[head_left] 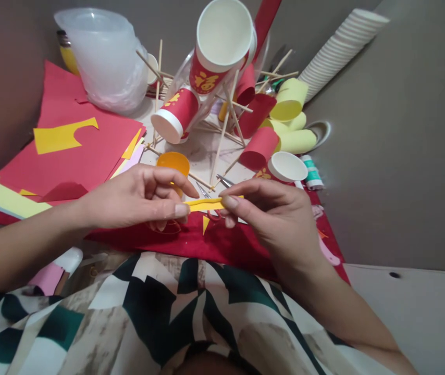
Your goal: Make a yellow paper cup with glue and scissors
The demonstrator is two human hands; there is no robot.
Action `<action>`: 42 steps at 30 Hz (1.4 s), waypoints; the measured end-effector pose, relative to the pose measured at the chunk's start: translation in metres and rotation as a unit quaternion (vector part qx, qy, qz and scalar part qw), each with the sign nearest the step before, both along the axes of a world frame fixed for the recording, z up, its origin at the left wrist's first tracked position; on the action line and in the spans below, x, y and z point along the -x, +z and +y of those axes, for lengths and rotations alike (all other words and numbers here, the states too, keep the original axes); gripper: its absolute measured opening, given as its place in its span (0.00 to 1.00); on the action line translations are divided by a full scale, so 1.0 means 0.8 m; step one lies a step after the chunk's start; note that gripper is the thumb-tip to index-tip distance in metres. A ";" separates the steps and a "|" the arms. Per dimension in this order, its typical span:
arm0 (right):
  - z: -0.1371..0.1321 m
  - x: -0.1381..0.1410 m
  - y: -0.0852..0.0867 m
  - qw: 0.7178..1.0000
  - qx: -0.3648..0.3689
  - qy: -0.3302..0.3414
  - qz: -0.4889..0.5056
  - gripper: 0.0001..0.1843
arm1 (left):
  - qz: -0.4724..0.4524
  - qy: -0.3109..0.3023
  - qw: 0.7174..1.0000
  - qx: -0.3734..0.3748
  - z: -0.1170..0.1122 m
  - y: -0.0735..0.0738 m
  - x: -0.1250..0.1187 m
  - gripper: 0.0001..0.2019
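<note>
Stretched between my two hands is a narrow folded strip of yellow paper (206,204). My left hand (144,200) pinches its left end between thumb and fingers. At the other end, my right hand (269,208) grips the strip between thumb and forefinger. Below and behind the strip lies a pair of scissors (215,214) with red handles, partly hidden by the paper and my hands. A small yellow paper triangle (206,225) is just under the strip, on the red cloth. An orange paper tube (173,164) stands behind my left hand.
Red paper sheets (101,122) with a yellow cut-out (56,139) lie at left. Red paper cups (207,73), joined wooden sticks (226,125) and red and yellow paper rolls (259,148) crowd the back. A white cup stack (342,49) leans on the right wall.
</note>
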State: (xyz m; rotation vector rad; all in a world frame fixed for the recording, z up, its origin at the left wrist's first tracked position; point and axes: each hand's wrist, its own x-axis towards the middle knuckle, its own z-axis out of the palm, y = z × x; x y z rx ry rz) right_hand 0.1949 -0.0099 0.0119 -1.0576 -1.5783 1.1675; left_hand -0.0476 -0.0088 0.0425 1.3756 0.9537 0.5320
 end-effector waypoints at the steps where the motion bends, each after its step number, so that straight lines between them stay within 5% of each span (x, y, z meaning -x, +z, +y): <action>1: 0.004 0.001 -0.002 1.000 -0.001 -0.004 0.009 0.00 | 0.004 0.009 1.000 -0.022 0.000 -0.001 0.003 0.15; 4: 0.015 0.004 -0.005 0.999 0.007 -0.022 0.035 0.03 | 0.038 0.044 0.985 -0.160 -0.003 -0.004 0.011 0.19; 8: 0.023 0.004 -0.014 0.998 0.021 -0.004 0.055 0.05 | 0.101 0.103 0.945 -0.293 -0.006 -0.006 0.014 0.03; 11: 0.024 0.003 -0.020 0.998 -0.013 0.022 0.060 0.09 | 0.097 0.143 0.948 -0.268 -0.005 -0.006 0.013 0.01; 18: 0.027 0.005 -0.021 0.970 -0.243 0.006 -0.011 0.15 | 0.016 0.153 0.979 -0.130 0.001 -0.008 0.010 0.03; 26: 0.029 0.009 -0.029 0.996 -0.076 0.017 0.040 0.05 | 0.010 0.155 0.987 -0.047 0.004 -0.013 0.009 0.06; 34: 0.024 0.015 -0.022 0.985 0.127 0.037 0.112 0.04 | -0.015 0.134 0.991 0.011 0.003 -0.018 0.018 0.07; 42: 0.017 0.028 -0.001 0.999 0.049 0.009 -0.003 0.04 | 0.000 0.041 0.999 0.006 0.002 -0.017 0.017 0.07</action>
